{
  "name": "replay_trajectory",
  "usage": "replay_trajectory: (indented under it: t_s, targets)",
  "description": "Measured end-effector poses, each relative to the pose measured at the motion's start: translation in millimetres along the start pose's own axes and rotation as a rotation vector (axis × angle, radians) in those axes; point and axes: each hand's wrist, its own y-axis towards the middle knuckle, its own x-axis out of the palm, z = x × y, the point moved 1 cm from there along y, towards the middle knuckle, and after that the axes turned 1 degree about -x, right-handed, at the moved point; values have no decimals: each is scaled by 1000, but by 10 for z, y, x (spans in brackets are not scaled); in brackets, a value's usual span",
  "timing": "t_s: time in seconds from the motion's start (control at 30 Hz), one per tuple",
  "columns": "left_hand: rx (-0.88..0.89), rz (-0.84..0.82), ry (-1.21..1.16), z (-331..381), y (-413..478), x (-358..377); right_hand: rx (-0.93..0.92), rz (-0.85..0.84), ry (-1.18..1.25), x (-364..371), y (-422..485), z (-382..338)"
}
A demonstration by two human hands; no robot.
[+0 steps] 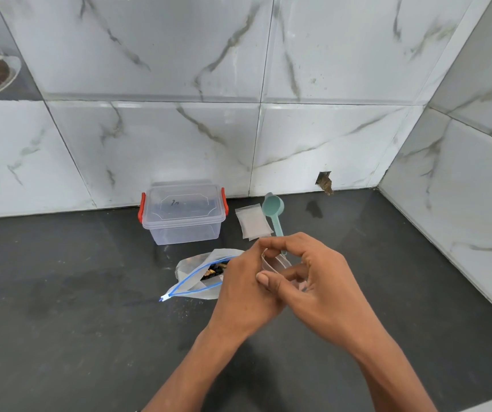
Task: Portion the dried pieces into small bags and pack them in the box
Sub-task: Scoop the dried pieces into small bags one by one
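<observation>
Above the desk [60, 292] I see both hands pinching one small bag [274, 264]: left hand [247, 289], right hand [322, 281]. Just left of them lies the big open bag [197, 278] of dried pieces [213, 270]; the box [183, 215] stands behind.

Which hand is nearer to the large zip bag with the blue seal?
Left. The left hand overlaps the large zip bag; the right hand is farther right, sharing the small clear bag.

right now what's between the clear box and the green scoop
In the head view, a small stack of empty small bags lies flat on the dark counter between the clear box and the green scoop, right beside the scoop.
</observation>
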Motion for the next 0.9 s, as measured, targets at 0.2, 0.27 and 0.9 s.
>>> replay_trajectory:
  t_s: [0.2, 0.27, 0.9]
  targets:
    - [37, 11, -22, 18, -23, -12, -51, 16, 1, 72, -10, 24]
    - [9, 11, -31, -17, -42, -21, -46, 13, 55, 98, -20, 37]
    - [-108, 4, -174, -287, -378, -304, -180, 198, -41, 115, -199, 116]
